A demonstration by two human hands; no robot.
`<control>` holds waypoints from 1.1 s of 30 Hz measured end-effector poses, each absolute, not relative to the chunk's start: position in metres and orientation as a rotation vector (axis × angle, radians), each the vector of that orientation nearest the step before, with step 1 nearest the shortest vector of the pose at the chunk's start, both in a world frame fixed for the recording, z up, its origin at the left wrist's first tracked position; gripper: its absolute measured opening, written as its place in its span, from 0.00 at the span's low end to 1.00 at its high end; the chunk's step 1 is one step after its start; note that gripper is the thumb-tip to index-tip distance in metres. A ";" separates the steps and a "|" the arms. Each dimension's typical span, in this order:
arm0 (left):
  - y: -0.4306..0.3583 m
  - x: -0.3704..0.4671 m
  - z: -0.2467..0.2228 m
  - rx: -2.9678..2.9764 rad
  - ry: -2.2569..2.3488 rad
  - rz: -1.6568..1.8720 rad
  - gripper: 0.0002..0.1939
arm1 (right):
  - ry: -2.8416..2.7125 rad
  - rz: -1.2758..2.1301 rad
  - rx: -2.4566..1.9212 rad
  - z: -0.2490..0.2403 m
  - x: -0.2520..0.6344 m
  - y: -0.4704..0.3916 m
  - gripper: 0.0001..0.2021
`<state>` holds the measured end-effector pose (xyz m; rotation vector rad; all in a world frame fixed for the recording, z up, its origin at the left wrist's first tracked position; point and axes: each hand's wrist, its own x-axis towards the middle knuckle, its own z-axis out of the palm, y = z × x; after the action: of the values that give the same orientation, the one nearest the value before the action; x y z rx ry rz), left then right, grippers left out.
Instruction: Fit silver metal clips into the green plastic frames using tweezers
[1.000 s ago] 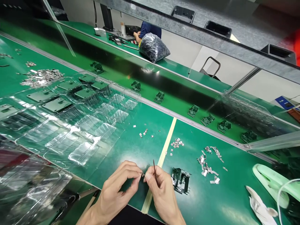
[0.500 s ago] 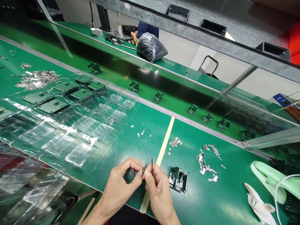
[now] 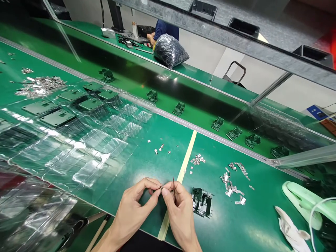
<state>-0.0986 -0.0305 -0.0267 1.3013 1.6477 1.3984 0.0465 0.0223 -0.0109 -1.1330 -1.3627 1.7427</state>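
Above the green mat, my left hand point(image 3: 138, 206) pinches a tiny metal part point(image 3: 161, 188) between thumb and forefinger. My right hand point(image 3: 181, 210) meets it there, its thumb and forefinger closed at the same small part, which the fingertips mostly hide. A thin dark rod point(image 3: 174, 190) stands up from between the fingers of my right hand. Just right of that hand a dark green framed component point(image 3: 202, 202) lies on the mat. Small metal pieces point(image 3: 197, 160) are grouped beyond it, beside the yellow tape strip point(image 3: 187, 154).
Clear plastic trays point(image 3: 86, 154) with flat plates cover the left side. More metal parts lie in a pile point(image 3: 43, 86) at far left and in a cluster point(image 3: 231, 182) at right. Green components line the belt point(image 3: 194, 115). A pale green clamp point(image 3: 301, 203) and white cloth point(image 3: 291, 227) sit right.
The camera view has shifted slightly. Both hands stay together, and the fingertips now cover more of the tiny part. The rod in my right hand leans a little differently.
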 end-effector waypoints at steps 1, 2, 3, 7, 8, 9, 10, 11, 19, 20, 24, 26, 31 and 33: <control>-0.032 -0.099 -0.026 1.309 1.663 1.388 0.01 | -1.359 1.753 -1.139 -0.011 0.046 0.023 0.15; -0.032 -0.099 -0.026 1.308 1.675 1.372 0.01 | -1.346 1.770 -1.145 -0.012 0.046 0.025 0.15; -0.033 -0.100 -0.025 1.299 1.674 1.357 0.02 | -1.324 1.796 -1.145 -0.012 0.046 0.026 0.15; -0.032 -0.101 -0.022 1.240 1.597 1.356 0.04 | -1.238 1.865 -1.117 -0.012 0.045 0.029 0.15; -0.031 -0.100 -0.022 1.253 1.604 1.368 0.04 | -1.258 1.838 -1.128 -0.013 0.044 0.028 0.15; -0.030 -0.098 -0.022 1.276 1.625 1.380 0.04 | -1.306 1.770 -1.160 -0.015 0.043 0.026 0.14; -0.029 -0.097 -0.022 1.300 1.655 1.394 0.04 | -1.376 1.662 -1.213 -0.017 0.043 0.024 0.14; -0.027 -0.095 -0.023 1.320 1.688 1.408 0.04 | -1.454 1.523 -1.277 -0.020 0.042 0.022 0.14; -0.011 -0.105 -0.037 1.360 1.922 1.421 0.03 | -1.374 1.365 -1.373 -0.027 0.037 0.024 0.14; -0.008 -0.107 -0.038 1.385 1.920 1.404 0.03 | -1.349 1.437 -1.339 -0.025 0.037 0.026 0.14; -0.004 -0.114 -0.038 1.475 1.912 1.412 0.10 | -1.253 1.599 -1.275 -0.016 0.036 0.031 0.16; -0.008 -0.116 -0.031 1.511 1.812 1.423 0.14 | -1.227 1.642 -1.264 -0.012 0.039 0.029 0.17; -0.027 -0.115 -0.006 1.538 1.278 1.485 0.18 | -1.160 1.851 -1.139 -0.001 0.050 0.020 0.16; -0.032 -0.110 0.001 1.478 1.223 1.553 0.17 | -1.092 1.917 -1.104 0.004 0.054 0.016 0.17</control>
<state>-0.1100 -0.0320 0.0010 1.4779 1.2228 1.5527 0.0540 0.0165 0.0040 -1.1035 -1.0917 1.9170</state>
